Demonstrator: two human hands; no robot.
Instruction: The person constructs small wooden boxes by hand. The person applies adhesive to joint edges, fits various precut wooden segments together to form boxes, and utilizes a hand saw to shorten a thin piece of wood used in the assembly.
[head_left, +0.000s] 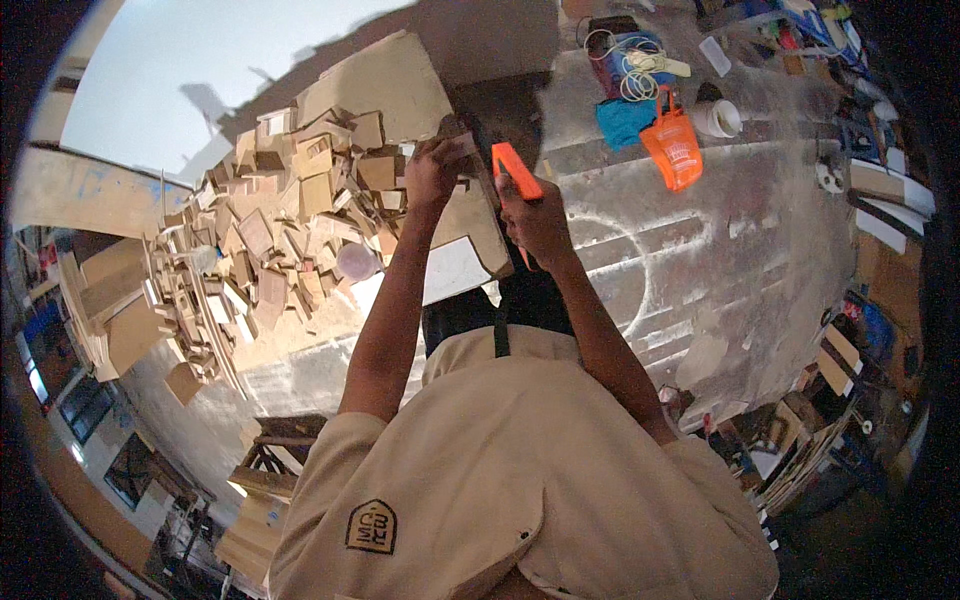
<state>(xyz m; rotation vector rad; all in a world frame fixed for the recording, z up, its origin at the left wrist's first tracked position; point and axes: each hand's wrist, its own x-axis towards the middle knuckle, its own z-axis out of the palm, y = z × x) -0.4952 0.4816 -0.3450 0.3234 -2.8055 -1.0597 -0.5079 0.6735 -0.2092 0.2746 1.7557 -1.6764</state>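
My right hand (540, 225) is closed around a bright orange-handled tool (518, 172), just off the right edge of the worktable. The tool's orange frame rises above my fist, and its working end cannot be made out. To its left, my left hand (434, 172) is at the table's edge, its fingers bent over a small brownish piece of wood (461, 146). That piece is in shadow and partly covered by the fingers. A wide pale board (385, 85) lies just beyond my left hand, and a white-faced panel (452, 268) lies nearer my body.
Many wood offcuts (270, 240) are heaped on the table to the left, with a round pinkish lid (358, 262) among them. Over the grey floor (690, 270) at right stand an orange bag (672, 150), a white bucket (718, 118) and a coiled pale cable (640, 75).
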